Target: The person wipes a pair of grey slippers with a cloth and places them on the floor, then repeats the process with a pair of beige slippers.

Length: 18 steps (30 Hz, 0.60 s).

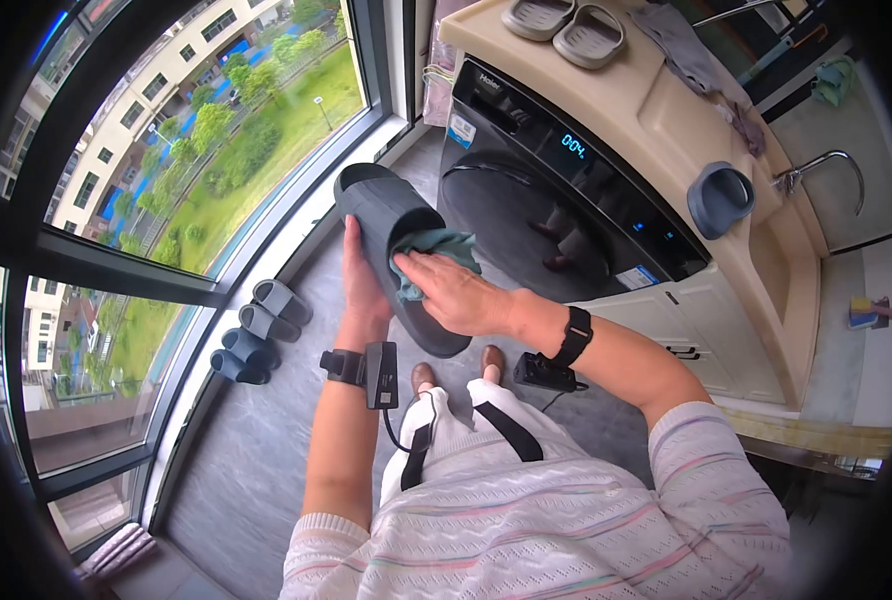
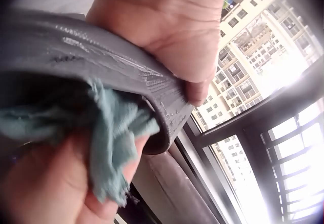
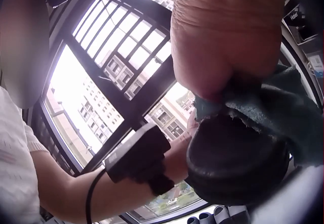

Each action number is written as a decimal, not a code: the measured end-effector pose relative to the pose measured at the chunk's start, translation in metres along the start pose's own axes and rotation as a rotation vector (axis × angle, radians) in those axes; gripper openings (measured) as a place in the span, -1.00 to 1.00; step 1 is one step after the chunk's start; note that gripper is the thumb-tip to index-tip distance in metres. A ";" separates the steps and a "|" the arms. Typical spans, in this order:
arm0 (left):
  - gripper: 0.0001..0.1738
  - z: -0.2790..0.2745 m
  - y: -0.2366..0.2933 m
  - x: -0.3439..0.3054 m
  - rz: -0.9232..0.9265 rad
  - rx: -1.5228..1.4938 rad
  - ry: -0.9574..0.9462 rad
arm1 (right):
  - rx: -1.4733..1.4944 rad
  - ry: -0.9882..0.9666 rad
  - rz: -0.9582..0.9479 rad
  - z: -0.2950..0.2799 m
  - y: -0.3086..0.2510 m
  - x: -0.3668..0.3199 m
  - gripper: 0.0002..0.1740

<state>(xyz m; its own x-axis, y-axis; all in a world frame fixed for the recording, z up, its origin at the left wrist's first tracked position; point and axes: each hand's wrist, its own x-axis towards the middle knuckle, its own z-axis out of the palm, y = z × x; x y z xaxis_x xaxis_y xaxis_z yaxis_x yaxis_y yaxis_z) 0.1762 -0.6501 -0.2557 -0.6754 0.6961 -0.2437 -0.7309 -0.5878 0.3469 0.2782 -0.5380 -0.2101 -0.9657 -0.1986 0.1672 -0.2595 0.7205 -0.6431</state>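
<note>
A dark grey slide slipper [image 1: 368,200] is held up in front of the body, its sole wet-looking in the left wrist view. My left hand [image 1: 364,280] grips it along its left side and underneath. Against its footbed, near the strap, my right hand [image 1: 458,292] presses a teal cloth [image 1: 454,245]. The left wrist view shows the cloth [image 2: 114,143] bunched between the right fingers, below the slipper's edge [image 2: 116,62]. In the right wrist view the cloth [image 3: 286,107] drapes over the slipper's rounded end [image 3: 235,158]; the right fingertips are hidden there.
Two pairs of slippers, grey [image 1: 271,310] and dark blue [image 1: 241,357], stand on the floor by the window. To the right is a black washing machine [image 1: 526,195] under a beige counter bearing beige slippers [image 1: 590,38]. A blue-grey slipper [image 1: 718,200] sits near the tap [image 1: 831,160].
</note>
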 end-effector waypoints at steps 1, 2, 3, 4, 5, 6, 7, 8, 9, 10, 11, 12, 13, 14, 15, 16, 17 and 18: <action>-0.31 -0.002 0.001 0.000 -0.023 -0.005 -0.012 | 0.129 0.027 0.030 -0.003 -0.001 0.001 -0.42; -0.31 -0.004 0.003 0.000 -0.022 -0.003 -0.011 | 0.260 0.054 0.060 -0.005 -0.002 0.001 -0.46; -0.29 -0.007 0.005 0.000 -0.010 0.016 0.014 | 0.430 0.134 0.129 -0.003 0.000 0.001 -0.55; -0.27 -0.008 0.006 -0.001 0.001 0.033 0.039 | 0.431 0.134 0.128 -0.009 -0.003 -0.001 -0.55; -0.22 -0.004 0.011 -0.005 -0.025 -0.020 0.014 | 0.766 0.141 0.217 -0.023 -0.009 -0.004 -0.56; -0.20 -0.002 0.016 -0.007 -0.043 -0.079 -0.024 | 1.099 0.143 0.306 -0.038 -0.015 -0.007 -0.58; -0.20 -0.004 0.019 -0.008 -0.059 -0.118 -0.048 | 1.223 0.161 0.322 -0.052 -0.022 -0.015 -0.58; -0.19 -0.006 0.022 -0.010 -0.072 -0.157 -0.071 | 1.348 0.176 0.339 -0.065 -0.027 -0.022 -0.58; -0.19 -0.009 0.022 -0.011 -0.066 -0.159 -0.067 | 1.350 0.168 0.339 -0.072 -0.032 -0.025 -0.58; -0.18 -0.011 0.021 -0.012 -0.037 -0.114 -0.031 | 1.385 0.226 0.300 -0.078 -0.036 -0.028 -0.58; -0.17 -0.011 0.019 -0.011 -0.011 -0.067 0.003 | 1.419 0.289 0.261 -0.080 -0.039 -0.030 -0.59; -0.17 -0.012 0.017 -0.011 -0.015 -0.066 0.001 | 1.417 0.294 0.261 -0.075 -0.038 -0.031 -0.59; -0.17 -0.006 0.013 -0.013 -0.038 -0.104 -0.029 | 1.270 0.155 0.311 -0.063 -0.034 -0.031 -0.58; -0.16 -0.002 0.009 -0.012 -0.061 -0.143 -0.058 | 1.120 0.019 0.358 -0.049 -0.029 -0.030 -0.56; -0.15 -0.001 0.002 -0.009 -0.046 -0.130 -0.039 | 0.694 0.029 0.169 -0.025 -0.012 -0.029 -0.52; -0.13 0.002 -0.005 -0.007 -0.067 -0.082 -0.023 | 0.267 0.035 -0.014 -0.006 -0.001 -0.026 -0.47; -0.14 0.003 -0.006 -0.007 -0.130 -0.087 -0.081 | 0.115 0.023 -0.030 -0.007 -0.008 -0.018 -0.51; -0.16 0.004 -0.008 -0.007 -0.193 -0.091 -0.138 | 0.115 0.024 -0.028 -0.003 -0.005 -0.011 -0.51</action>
<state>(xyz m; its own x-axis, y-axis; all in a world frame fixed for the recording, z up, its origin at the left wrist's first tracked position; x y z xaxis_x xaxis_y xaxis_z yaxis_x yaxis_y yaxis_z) 0.1872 -0.6489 -0.2531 -0.5074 0.8450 -0.1690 -0.8549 -0.4689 0.2220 0.2901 -0.5376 -0.2069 -0.9583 -0.2005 0.2034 -0.2852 0.6337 -0.7191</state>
